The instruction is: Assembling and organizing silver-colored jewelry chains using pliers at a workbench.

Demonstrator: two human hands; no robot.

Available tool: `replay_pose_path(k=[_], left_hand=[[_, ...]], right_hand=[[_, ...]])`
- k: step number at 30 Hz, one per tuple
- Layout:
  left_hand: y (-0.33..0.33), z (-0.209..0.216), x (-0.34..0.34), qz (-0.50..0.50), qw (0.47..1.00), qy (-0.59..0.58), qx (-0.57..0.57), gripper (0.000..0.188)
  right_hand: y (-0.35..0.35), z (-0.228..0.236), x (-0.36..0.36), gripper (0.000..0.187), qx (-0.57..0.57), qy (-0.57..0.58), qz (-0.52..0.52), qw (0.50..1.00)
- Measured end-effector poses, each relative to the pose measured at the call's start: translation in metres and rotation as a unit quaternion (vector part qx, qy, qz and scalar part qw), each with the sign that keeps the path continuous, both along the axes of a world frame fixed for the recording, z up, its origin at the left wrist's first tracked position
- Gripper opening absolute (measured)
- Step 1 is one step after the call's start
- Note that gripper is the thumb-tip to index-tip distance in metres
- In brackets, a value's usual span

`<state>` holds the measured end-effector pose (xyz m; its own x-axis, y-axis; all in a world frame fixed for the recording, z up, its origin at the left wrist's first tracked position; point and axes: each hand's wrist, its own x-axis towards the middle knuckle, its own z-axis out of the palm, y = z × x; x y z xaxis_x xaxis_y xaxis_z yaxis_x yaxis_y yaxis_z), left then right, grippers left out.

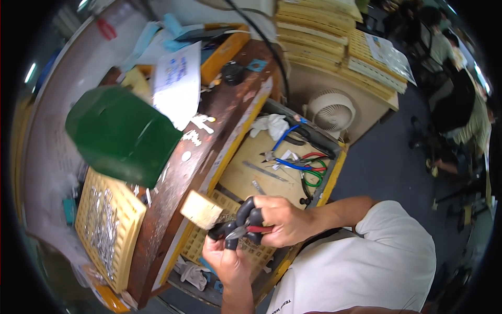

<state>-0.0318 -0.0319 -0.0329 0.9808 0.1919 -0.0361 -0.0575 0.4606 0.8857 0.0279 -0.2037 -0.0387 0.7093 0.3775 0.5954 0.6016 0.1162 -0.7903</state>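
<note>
— Workshop clutter everywhere: a long wooden bench (209, 131) runs through the middle, with a green lamp shade (121, 135) on its far side and an open drawer (334, 172) of hand tools on the near side. What are the hands doing?

— Both meet just below the drawer, beside a small wooden block (201, 209) fixed at the bench edge. The right hand (280, 220) is closed around a pair of red-handled pliers (250, 229), dark rubber caps on its fingertips. The left hand (226, 257) is pinched shut just under the plier tip; whatever small part it holds is too tiny to make out.

— How will the pliers handle?

— Stiff and metal, I'd judge, light enough for one hand. The coated handles are the place to hold, as the right hand does.

— Which way do they point?

— Long axis roughly level, handles toward the right hand's palm, tip aimed toward the wooden block.

— Anything else near the bench?

— A yellow tray (107, 230) of small metal parts on its far side, a white fan (331, 111) beyond the drawer, and people seated well off.
</note>
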Motion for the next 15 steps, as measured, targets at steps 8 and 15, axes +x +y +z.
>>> replay_pose_path(k=[8, 15], left_hand=[[-0.016, 0.000, -0.019, 0.035, 0.998, 0.059, 0.004, 0.015], [-0.018, -0.004, -0.024, 0.059, 0.996, 0.059, 0.015, 0.013]], right_hand=[[-0.008, -0.019, -0.002, 0.027, 0.005, -0.017, 0.081, 0.997], [-0.004, -0.031, -0.011, 0.026, 0.038, -0.041, 0.043, 0.998]])
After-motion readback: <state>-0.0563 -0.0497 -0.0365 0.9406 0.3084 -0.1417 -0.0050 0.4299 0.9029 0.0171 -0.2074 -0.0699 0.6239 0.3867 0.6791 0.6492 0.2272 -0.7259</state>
